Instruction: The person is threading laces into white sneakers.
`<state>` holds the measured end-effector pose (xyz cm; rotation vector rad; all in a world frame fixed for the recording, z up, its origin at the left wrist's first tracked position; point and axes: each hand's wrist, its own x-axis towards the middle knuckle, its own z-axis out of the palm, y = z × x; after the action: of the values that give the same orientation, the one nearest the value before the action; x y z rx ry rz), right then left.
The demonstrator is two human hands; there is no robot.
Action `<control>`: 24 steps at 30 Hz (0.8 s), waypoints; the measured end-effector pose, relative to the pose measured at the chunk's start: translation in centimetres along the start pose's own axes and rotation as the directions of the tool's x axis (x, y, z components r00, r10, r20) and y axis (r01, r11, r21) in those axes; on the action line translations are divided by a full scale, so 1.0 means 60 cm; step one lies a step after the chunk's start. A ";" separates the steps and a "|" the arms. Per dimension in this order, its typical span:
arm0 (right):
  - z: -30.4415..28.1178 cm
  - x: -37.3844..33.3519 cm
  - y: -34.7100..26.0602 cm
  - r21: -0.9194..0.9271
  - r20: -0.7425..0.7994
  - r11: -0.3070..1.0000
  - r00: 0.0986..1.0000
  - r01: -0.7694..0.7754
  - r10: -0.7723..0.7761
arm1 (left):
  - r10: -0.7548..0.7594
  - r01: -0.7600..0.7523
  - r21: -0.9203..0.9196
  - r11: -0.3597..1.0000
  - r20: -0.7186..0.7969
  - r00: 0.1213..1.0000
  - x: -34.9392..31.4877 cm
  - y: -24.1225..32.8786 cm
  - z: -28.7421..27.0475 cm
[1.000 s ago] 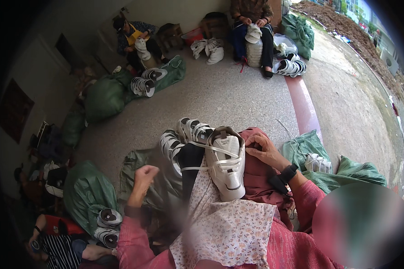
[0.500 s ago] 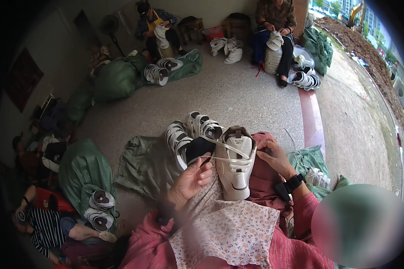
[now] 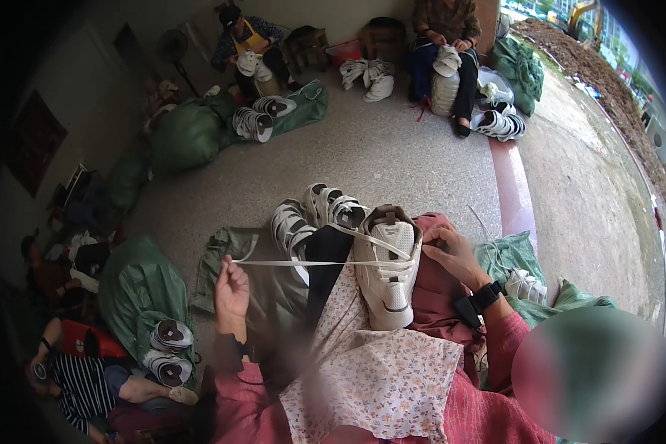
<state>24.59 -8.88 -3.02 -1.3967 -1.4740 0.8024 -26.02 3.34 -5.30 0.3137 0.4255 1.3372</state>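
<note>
A beige and white sneaker [image 3: 385, 296] rests on my lap over a floral apron [image 3: 381, 370], its tongue end away from me. A flat white shoelace [image 3: 296, 263] crosses its front and runs taut to the left. The lace's far end is pinched in my left hand [image 3: 231, 290], out beside the shoe. My right hand [image 3: 455, 255] is at the shoe's right edge, thumb and fingers closed together; what they grip there is hidden. Just beyond the sneaker, nested shoe uppers [image 3: 292, 226] with dark linings stand in a stack.
Green sacks [image 3: 144, 296] lie at left, and another green sack [image 3: 514, 259] with a white shoe [image 3: 525, 287] is at right. Two people [image 3: 448, 37] sit across the room handling shoes. A person in stripes [image 3: 89, 370] sits at lower left. Shoe stacks [image 3: 253, 124] stand farther off.
My left hand has swung left from beside the shoe, drawing the lace out into a long straight line. The right hand stays at the shoe's edge.
</note>
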 end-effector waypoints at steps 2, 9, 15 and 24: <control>-0.002 0.000 0.012 -0.009 -0.006 0.999 0.999 0.038 -0.038 | 0.100 -0.084 0.104 0.991 -0.160 0.982 -0.024 0.020 -0.006; 0.005 0.006 0.010 -0.002 0.004 0.997 0.997 0.073 -0.073 | 0.197 -0.216 -0.119 0.969 -0.155 0.968 -0.056 0.126 -0.068; -0.003 0.000 0.017 -0.041 -0.017 0.998 0.998 0.056 -0.057 | 0.195 -0.184 0.169 0.968 -0.050 0.980 -0.026 0.070 0.018; 0.003 0.001 0.007 -0.021 -0.003 1.000 1.000 0.016 -0.016 | -0.081 -0.588 0.809 -0.013 0.585 0.807 -0.017 -0.216 0.231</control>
<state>24.59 -8.71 -3.44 -1.3994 -1.4935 0.7769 -8.46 -0.05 1.15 2.0879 0.8823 0.9947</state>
